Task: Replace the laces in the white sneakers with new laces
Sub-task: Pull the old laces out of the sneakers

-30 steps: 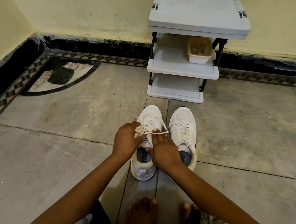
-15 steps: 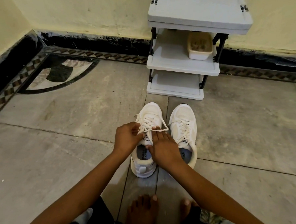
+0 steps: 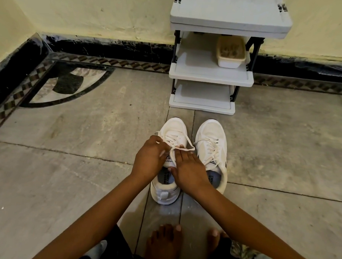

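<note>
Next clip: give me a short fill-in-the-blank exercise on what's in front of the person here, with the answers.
The left hand and the right hand are both at the sneaker on the person's ___ side. The left hand pinches that sneaker's white ___. The tub sits on the ___ shelf of the rack.
Missing words: left; lace; middle.
</note>
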The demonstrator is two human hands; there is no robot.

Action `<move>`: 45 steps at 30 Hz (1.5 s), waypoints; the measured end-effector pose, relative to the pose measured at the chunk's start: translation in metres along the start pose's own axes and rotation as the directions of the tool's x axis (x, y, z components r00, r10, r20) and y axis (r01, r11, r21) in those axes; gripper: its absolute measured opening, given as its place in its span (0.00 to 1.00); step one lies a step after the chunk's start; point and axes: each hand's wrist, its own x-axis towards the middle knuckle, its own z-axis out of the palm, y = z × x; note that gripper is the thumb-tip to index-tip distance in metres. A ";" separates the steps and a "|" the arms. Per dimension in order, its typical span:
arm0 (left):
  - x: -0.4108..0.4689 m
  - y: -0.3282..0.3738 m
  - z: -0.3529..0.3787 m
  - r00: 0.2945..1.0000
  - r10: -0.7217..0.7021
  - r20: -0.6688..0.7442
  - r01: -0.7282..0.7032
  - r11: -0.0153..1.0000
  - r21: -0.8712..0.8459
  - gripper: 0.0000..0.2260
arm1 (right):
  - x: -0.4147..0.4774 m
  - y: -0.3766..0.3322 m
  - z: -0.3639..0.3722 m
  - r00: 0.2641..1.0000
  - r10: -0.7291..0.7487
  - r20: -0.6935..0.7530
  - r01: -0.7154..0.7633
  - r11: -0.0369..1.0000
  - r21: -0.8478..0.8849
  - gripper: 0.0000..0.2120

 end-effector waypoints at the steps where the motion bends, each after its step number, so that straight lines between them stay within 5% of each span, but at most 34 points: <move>1: 0.002 0.001 0.001 0.999 -0.005 0.040 0.002 0.997 0.082 0.11 | 0.000 0.000 0.000 1.000 -0.002 -0.001 0.002 1.000 0.000 0.31; 5: 0.010 0.008 0.000 0.995 0.010 0.098 -0.044 0.936 0.348 0.10 | -0.001 0.000 0.000 1.000 -0.004 0.002 0.004 1.000 -0.006 0.31; 7: 0.014 0.008 -0.002 0.991 0.027 0.132 -0.071 0.936 0.344 0.09 | -0.001 0.001 0.001 1.000 0.002 0.005 -0.002 1.000 -0.003 0.31; 10: 0.016 0.006 -0.012 0.984 -0.074 0.164 0.076 0.997 -0.005 0.06 | 0.000 0.000 0.001 1.000 0.007 0.017 -0.007 1.000 -0.003 0.31; 12: 0.013 0.019 -0.023 0.952 -0.159 0.262 0.271 0.838 -0.474 0.06 | 0.000 0.000 0.002 1.000 0.011 0.023 -0.011 1.000 0.004 0.31; 14: 0.016 0.033 -0.029 0.955 -0.163 0.247 0.285 0.731 -0.620 0.06 | 0.000 0.000 0.001 1.000 0.011 0.017 -0.011 1.000 0.015 0.31; 18: 0.037 0.039 -0.046 0.972 -0.232 -0.047 0.181 0.857 -0.483 0.03 | -0.003 -0.001 -0.001 1.000 0.015 0.025 -0.016 1.000 0.025 0.32; 21: 0.045 0.033 -0.058 0.980 -0.175 -0.091 0.114 0.880 -0.460 0.18 | -0.003 0.001 -0.001 1.000 0.017 0.023 -0.018 1.000 0.022 0.32; 25: 0.031 0.021 -0.052 0.990 -0.098 0.105 0.095 0.995 0.035 0.21 | -0.004 0.001 -0.003 0.999 0.032 0.044 -0.033 0.999 0.040 0.33; 28: 0.011 0.011 -0.038 0.945 -0.136 0.296 0.079 0.978 0.195 0.21 | -0.003 -0.001 -0.006 0.999 0.048 0.010 -0.049 0.994 0.099 0.31; 34: 0.004 -0.002 -0.030 0.970 -0.123 0.211 0.088 0.982 0.168 0.09 | 0.007 0.005 -0.025 0.994 -0.003 -0.107 0.014 0.995 0.102 0.29; 41: 0.007 -0.001 -0.027 0.965 -0.128 0.228 0.090 0.981 0.171 0.08 | 0.013 0.002 -0.024 1.000 0.023 -0.015 -0.021 0.994 0.107 0.24; 45: 0.006 -0.001 -0.023 0.965 -0.126 0.230 0.084 0.979 0.188 0.07 | 0.037 -0.006 -0.030 0.978 0.207 0.010 -0.192 0.885 0.424 0.14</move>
